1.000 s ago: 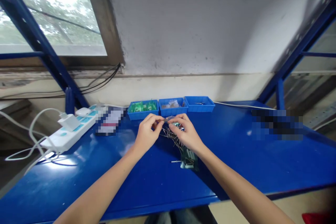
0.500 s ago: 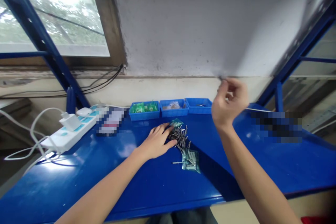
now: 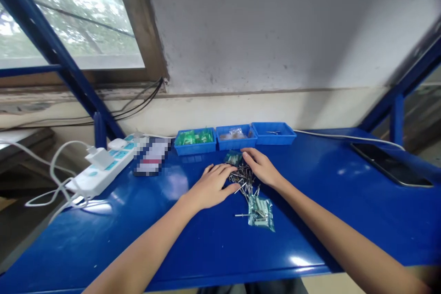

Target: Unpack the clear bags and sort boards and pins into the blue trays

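Note:
A loose heap of thin metal rivets (image 3: 245, 177) lies mid-table. My left hand (image 3: 215, 184) rests along the heap's left side, palm down and fingers spread, touching its edge. Across from it, my right hand (image 3: 263, 168) reaches over the heap's right side with fingers stretched out. Its fingertips are close to a small teal plastic packet (image 3: 233, 158) behind the heap, and part of them is hidden. A second clear teal packet (image 3: 261, 212) with pale pieces inside lies in front. One single rivet (image 3: 241, 215) sticks out to its left.
Along the back stand three blue trays: one with green packets (image 3: 195, 149), one with clear bags (image 3: 237, 144), one with a few thin metal pieces (image 3: 274, 139). At left are a white power strip (image 3: 93, 183) and a blurred-out item (image 3: 151, 158). A black phone (image 3: 391, 164) lies right.
My right hand has come down from above the table at the right, where it pinched something small and dark, to the heap. The left hand stays by the heap. The view shifted slightly.

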Available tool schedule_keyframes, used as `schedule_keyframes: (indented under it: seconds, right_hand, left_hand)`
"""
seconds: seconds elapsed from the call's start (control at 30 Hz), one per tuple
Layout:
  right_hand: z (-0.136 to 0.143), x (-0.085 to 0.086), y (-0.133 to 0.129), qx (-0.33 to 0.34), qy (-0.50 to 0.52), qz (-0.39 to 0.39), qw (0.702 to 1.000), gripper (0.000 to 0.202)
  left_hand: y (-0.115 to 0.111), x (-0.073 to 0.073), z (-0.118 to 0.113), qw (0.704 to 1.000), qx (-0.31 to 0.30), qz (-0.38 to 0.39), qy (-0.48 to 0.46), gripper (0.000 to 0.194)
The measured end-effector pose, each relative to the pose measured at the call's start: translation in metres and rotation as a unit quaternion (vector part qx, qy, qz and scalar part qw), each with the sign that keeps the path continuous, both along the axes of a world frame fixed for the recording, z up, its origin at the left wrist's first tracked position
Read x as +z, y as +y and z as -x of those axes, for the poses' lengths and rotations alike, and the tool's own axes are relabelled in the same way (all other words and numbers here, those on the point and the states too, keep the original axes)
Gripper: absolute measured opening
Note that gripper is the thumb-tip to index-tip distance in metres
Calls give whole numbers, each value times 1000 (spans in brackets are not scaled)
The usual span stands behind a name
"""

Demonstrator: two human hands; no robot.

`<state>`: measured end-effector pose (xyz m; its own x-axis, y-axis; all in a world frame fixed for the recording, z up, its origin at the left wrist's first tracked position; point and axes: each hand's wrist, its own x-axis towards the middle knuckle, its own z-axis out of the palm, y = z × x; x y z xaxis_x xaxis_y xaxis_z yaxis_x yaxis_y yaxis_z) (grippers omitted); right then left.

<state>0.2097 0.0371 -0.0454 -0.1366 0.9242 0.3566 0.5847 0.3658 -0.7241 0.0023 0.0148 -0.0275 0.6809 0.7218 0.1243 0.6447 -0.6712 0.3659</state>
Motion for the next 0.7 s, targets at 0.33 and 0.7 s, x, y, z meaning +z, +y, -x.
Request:
schedule_keyframes:
  seconds: [0.33, 0.7]
  right_hand:
    - [4, 8, -13, 90, 24, 34, 995, 40]
    - [5, 2, -12, 115, 38, 18, 992, 17]
  left_hand:
    - [7, -6, 0, 999, 20, -24, -25, 31]
    - [9, -4, -3, 990, 50, -37, -129, 14]
